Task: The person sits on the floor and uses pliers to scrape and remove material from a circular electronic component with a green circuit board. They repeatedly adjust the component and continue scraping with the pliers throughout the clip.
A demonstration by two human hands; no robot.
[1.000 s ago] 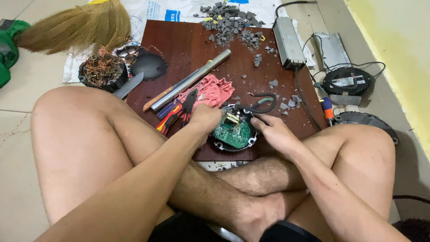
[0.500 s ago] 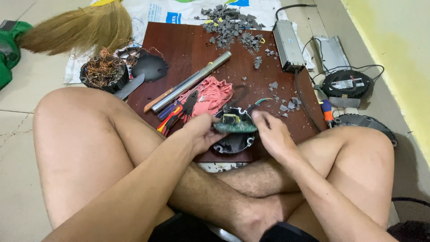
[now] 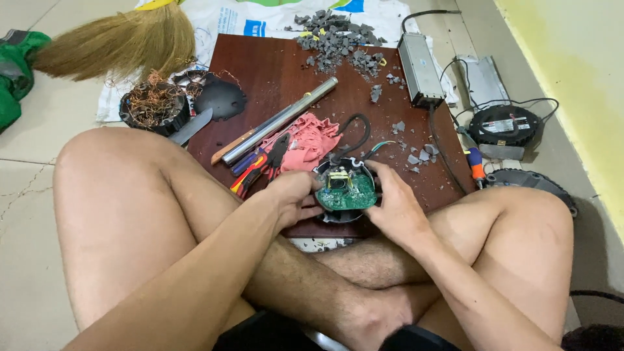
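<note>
I sit cross-legged on the floor at a dark red wooden board [image 3: 273, 71]. Both hands grip a round black housing with a green circuit board [image 3: 346, 190] in it, at the board's near edge. My left hand [image 3: 294, 198] holds its left side, thumb on the rim. My right hand [image 3: 391, 207] holds its right side, fingers curled over the edge. Black and green wires trail from the housing toward the board's middle.
On the board lie a metal pipe [image 3: 286, 120], pliers with red handles [image 3: 257, 168], a pink cloth [image 3: 305, 140] and grey rubble [image 3: 335, 36]. A grey metal box [image 3: 419, 68] and round black units [image 3: 506, 123] lie right. A broom [image 3: 117, 42] and copper-wire tub [image 3: 155, 107] lie left.
The circuit board was tilted up on edge half a second ago; now it faces up again, and both hands have shifted slightly around the housing.
</note>
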